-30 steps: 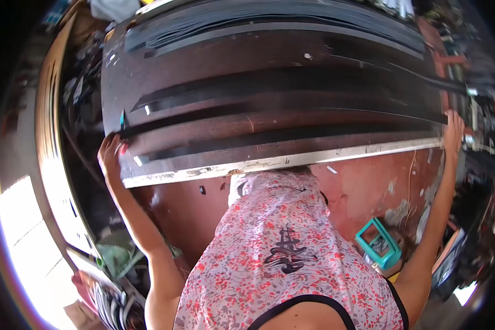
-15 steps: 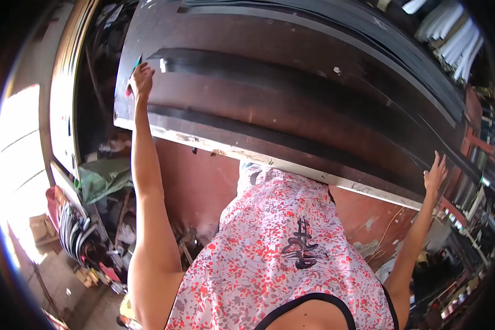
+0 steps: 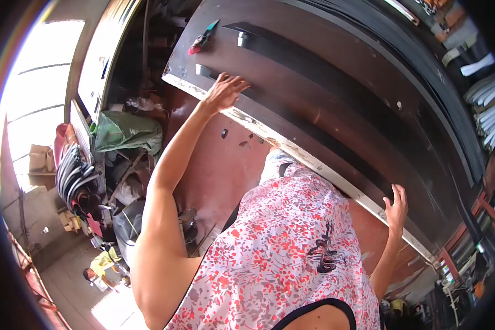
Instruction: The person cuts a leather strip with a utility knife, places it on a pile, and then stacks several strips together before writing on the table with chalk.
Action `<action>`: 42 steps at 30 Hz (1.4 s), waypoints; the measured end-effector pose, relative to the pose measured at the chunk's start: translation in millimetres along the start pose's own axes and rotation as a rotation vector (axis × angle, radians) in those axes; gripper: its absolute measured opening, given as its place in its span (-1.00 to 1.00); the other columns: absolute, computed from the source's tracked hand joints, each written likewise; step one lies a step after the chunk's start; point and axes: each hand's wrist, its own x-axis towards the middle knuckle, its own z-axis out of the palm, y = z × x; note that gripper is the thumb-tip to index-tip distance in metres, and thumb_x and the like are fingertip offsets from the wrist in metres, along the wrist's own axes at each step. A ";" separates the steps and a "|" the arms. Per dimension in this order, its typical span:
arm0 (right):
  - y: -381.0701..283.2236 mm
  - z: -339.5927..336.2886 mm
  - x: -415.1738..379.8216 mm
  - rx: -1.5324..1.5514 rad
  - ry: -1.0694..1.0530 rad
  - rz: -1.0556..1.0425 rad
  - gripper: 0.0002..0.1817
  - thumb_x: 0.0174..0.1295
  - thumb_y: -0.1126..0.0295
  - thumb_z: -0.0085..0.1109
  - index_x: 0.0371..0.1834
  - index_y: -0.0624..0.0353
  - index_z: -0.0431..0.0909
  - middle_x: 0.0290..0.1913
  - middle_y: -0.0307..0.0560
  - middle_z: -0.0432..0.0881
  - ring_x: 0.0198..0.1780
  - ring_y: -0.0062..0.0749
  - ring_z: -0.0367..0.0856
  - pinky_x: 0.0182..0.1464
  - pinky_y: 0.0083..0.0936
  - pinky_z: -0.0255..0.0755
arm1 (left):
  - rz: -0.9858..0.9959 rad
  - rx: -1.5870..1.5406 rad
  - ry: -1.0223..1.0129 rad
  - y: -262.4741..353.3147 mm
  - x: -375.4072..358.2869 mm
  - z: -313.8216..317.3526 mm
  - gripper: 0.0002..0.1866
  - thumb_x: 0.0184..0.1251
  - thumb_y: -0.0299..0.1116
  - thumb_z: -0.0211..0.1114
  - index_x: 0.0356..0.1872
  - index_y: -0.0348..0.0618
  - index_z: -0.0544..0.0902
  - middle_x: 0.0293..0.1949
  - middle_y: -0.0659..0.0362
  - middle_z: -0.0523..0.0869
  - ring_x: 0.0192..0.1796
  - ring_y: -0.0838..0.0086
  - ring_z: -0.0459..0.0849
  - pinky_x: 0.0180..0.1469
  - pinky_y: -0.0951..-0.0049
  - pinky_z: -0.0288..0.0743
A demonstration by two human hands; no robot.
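Note:
My left hand (image 3: 224, 92) lies over the near black strip (image 3: 291, 126) by the table's front edge, fingers spread and slightly bent. My right hand (image 3: 397, 206) is at the same strip farther right, with its fingers apart and raised. A small pale block (image 3: 202, 70) rests at the strip's left end. Behind it, a second black strip (image 3: 308, 69) lies lengthwise, with another small pale block (image 3: 242, 38) near its left end. A slim tool with red and teal parts (image 3: 203, 37) lies at the table's left side, apart from my hand.
The dark tabletop (image 3: 335, 93) has a worn white front edge (image 3: 275, 136). Long dark strips (image 3: 390, 49) are stacked along its far side. White rolled material (image 3: 487, 104) hangs at the right. A green bag (image 3: 127, 131) sits at the left, and a person in yellow (image 3: 105, 264) is beyond.
My left hand has come off the red-and-teal tool, which now lies on the table, and moved to the near strip. My right hand has moved inward toward the front edge. The view has turned.

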 end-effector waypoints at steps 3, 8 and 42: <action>28.5 -10.5 0.7 -0.010 0.038 0.046 -0.47 0.12 0.44 0.45 0.21 0.21 0.58 0.12 0.06 0.60 0.16 0.06 0.59 0.16 -0.14 0.51 | -0.011 0.017 -0.001 23.6 27.8 12.9 -0.51 0.14 -0.44 0.40 0.17 -0.07 0.65 0.14 0.18 0.67 0.29 0.34 0.58 0.39 0.10 0.25; 53.9 -18.5 -6.5 -0.064 0.042 0.054 -0.50 0.16 0.38 0.44 0.20 0.21 0.61 0.13 0.06 0.62 0.15 0.07 0.60 0.17 -0.15 0.51 | 0.055 -0.005 0.051 44.7 47.6 20.7 -0.56 0.14 -0.44 0.38 0.12 -0.08 0.68 0.11 0.22 0.69 0.25 0.36 0.61 0.40 0.10 0.27; 18.2 47.5 32.7 -0.113 0.219 -0.120 -0.58 0.10 0.29 0.46 -0.02 0.16 0.55 0.02 -0.09 0.50 0.04 -0.22 0.56 0.15 -0.26 0.49 | 0.445 -0.219 0.007 274.1 157.1 23.0 -0.43 0.04 -0.40 0.48 0.17 -0.18 0.59 0.11 0.02 0.64 0.12 0.09 0.62 0.14 0.13 0.51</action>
